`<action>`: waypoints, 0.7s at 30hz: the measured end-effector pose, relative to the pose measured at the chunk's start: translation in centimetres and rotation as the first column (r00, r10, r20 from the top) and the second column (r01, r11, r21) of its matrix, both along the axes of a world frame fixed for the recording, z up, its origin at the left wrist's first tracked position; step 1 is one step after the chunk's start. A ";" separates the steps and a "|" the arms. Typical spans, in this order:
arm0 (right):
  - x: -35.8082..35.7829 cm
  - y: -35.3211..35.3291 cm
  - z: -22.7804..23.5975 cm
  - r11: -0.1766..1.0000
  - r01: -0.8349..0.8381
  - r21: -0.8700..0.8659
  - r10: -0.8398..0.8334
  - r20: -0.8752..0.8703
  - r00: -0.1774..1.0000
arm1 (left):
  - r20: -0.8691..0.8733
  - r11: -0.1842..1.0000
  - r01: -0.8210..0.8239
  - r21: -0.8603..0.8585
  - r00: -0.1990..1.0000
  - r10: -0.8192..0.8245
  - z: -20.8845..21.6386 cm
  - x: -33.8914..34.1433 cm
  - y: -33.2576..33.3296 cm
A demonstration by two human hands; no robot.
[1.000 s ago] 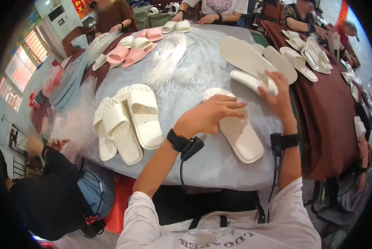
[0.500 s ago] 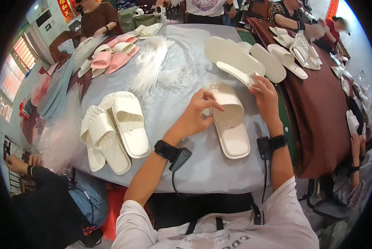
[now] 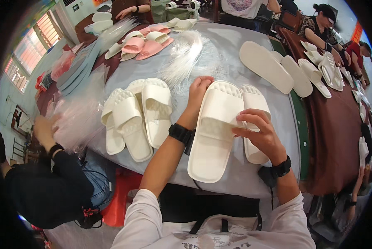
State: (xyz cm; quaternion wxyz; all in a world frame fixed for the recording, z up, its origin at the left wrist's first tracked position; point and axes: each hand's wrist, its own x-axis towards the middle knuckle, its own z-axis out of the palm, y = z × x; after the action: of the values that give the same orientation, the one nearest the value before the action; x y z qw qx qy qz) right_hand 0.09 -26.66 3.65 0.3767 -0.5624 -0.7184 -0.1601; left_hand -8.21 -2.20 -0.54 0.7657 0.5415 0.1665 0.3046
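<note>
A cream open-toe slipper (image 3: 213,145) is raised off the table, its sole tilted toward me. My left hand (image 3: 199,93) is closed round its left edge near the toe, with some fingers hidden behind it. My right hand (image 3: 260,132) has its fingers bent and slightly apart, the tips against the right edge of the strap. A second cream slipper (image 3: 255,151) lies on the table, partly behind the raised one and under my right hand. To the left lie several more cream slippers (image 3: 157,114), overlapping.
A bundle of thin clear strands (image 3: 186,58) lies mid-table on the grey cloth (image 3: 223,37). Pink and cream slippers (image 3: 152,47) are at the back left. More slippers (image 3: 267,68) lie at the right. Clear plastic bags (image 3: 84,110) and a co-worker's hand (image 3: 44,128) are at the left.
A slipper from the back right has come in front of me, now in my left hand. My right hand has moved nearer, to its strap. The whole view has shifted too.
</note>
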 end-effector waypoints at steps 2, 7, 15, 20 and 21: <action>-0.9 0.5 0.6 0.996 -0.039 -0.083 0.037 -0.022 0.999 | -0.064 0.824 -0.298 0.481 0.926 0.372 -0.8 -0.7 1.9; 0.0 0.1 0.2 0.957 -0.106 -0.272 0.064 -0.156 0.986 | 0.058 0.338 -0.334 0.880 0.781 0.621 -1.7 -2.6 5.2; 0.9 0.2 -0.5 0.980 0.098 -0.172 -0.113 -0.080 0.990 | 0.007 0.267 -0.100 0.958 0.945 0.328 -0.3 -2.7 3.4; 1.3 0.4 -0.6 0.973 0.199 -0.114 -0.208 -0.074 0.975 | -0.094 0.256 0.015 0.967 0.950 0.299 -0.4 -2.9 3.5; 1.3 0.4 -0.6 0.973 0.203 -0.112 -0.211 -0.073 0.975 | -0.140 0.273 0.059 0.960 0.947 0.288 -0.2 -2.9 3.5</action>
State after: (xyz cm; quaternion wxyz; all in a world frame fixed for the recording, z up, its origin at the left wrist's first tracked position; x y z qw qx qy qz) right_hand 1.36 -26.30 3.02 0.3582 -0.6593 -0.6466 -0.1372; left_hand -11.08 1.32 -0.76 0.2305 0.9150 0.0987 0.3160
